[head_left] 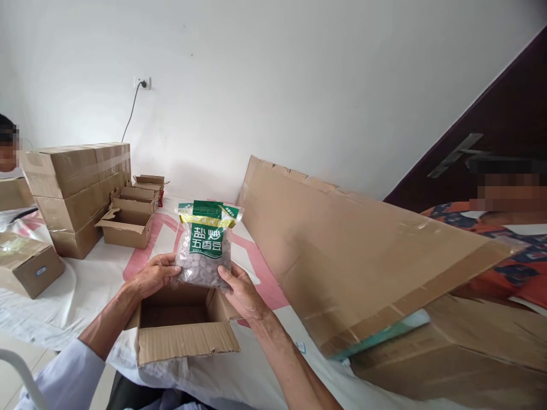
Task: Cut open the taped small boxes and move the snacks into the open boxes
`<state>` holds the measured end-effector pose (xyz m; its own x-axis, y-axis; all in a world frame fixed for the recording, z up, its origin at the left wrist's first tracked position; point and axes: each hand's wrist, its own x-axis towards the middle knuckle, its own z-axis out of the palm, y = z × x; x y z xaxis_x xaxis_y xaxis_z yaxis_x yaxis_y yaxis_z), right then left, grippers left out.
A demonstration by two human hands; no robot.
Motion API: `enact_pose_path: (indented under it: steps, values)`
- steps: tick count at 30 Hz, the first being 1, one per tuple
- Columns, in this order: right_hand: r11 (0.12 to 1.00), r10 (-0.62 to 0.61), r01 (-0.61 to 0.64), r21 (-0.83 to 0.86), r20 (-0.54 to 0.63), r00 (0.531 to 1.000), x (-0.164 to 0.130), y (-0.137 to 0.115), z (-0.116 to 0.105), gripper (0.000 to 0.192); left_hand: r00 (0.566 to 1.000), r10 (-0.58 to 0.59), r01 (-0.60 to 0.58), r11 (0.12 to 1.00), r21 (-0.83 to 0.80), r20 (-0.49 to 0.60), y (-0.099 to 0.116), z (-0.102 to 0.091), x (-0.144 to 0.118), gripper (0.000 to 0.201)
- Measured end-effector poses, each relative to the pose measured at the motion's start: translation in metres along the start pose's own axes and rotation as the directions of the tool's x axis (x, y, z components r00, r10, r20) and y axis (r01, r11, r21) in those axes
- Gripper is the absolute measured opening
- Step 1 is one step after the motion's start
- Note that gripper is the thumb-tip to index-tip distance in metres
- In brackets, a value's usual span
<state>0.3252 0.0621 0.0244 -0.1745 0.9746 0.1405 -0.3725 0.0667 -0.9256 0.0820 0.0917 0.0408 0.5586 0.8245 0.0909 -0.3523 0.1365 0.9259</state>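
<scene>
Both hands hold a clear snack bag with a green label and a gold strip near its top, upright, with roundish pale pieces inside. My left hand grips its lower left side and my right hand its lower right corner. The bag's bottom sits just above the mouth of a small open cardboard box, whose flaps are folded out and whose inside looks dark and bare.
Sealed cartons are stacked at the left, with small open boxes beside them and another box nearer the edge. A big flat cardboard sheet leans at the right. One person sits at far left, another at right.
</scene>
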Motion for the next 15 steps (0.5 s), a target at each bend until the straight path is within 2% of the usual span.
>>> enact_pose_path:
  steps: [5,8,11,13,15]
  values:
    - [1.0,-0.022,0.022,0.003,-0.012,1.0,-0.002,-0.005,0.001,0.056,0.999,-0.048,0.048,0.999,0.01,-0.002,0.0,0.001,0.003,0.039]
    - [1.0,-0.026,0.026,0.009,-0.018,1.0,0.002,-0.008,-0.001,0.052,0.997,-0.073,0.071,0.986,0.154,0.011,0.007,-0.007,0.006,0.04]
    - [1.0,-0.024,0.024,0.003,-0.05,0.998,0.013,-0.013,-0.011,0.049,0.997,-0.022,0.047,0.914,0.402,-0.068,0.025,-0.03,0.007,0.041]
    - [0.999,-0.043,0.044,0.002,-0.097,0.994,0.024,-0.019,-0.024,0.048,0.981,0.036,0.069,0.854,0.515,-0.191,0.039,-0.054,0.006,0.046]
    - [0.996,-0.091,0.091,-0.005,-0.159,0.983,0.037,-0.024,-0.039,0.049,0.941,0.063,0.14,0.822,0.552,-0.333,0.051,-0.08,0.002,0.052]
